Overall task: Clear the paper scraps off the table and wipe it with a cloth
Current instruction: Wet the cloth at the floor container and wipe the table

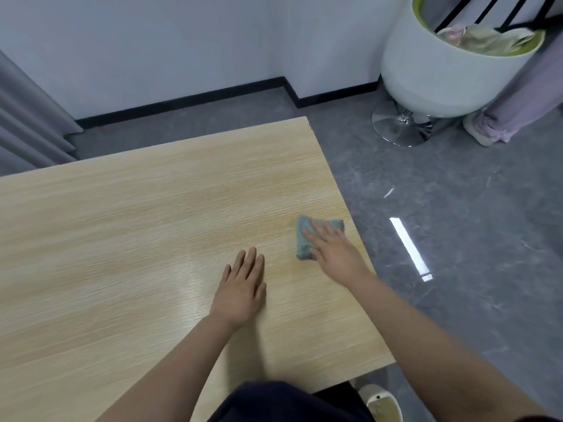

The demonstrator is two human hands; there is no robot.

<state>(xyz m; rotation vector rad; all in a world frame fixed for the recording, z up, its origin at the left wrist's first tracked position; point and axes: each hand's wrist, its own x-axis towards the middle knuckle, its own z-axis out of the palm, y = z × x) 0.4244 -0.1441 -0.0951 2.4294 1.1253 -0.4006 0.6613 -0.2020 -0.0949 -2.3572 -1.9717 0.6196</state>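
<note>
Paper scraps are nowhere to be seen on the light wood-grain desk [137, 239], so the clearing part of the job looks finished, at least across the stretch of surface this view covers; the near left portion runs out of frame and cannot be checked. What is in hand now is the wiping. A small grey-blue folded cloth [304, 239] lies flat on the desk close to its right edge, and the right hand [333, 254] presses down on it with straight, spread fingers [320, 231], palm over the cloth's near half, not curled round it. The left hand [242, 289] rests flat on the bare desk just beside, fingers extended and relaxed, grasping nothing, apparently as a brace.

Judging by where the cloth sits, the right-hand margin is being covered, while the broad middle and far left of the desk remain to be passed over, though nothing in the view shows which areas are already wiped; a faint sheen near the left hand may be only reflected light. On the grey floor beyond stands a white round tub chair [441, 74] with crumpled material inside.
</note>
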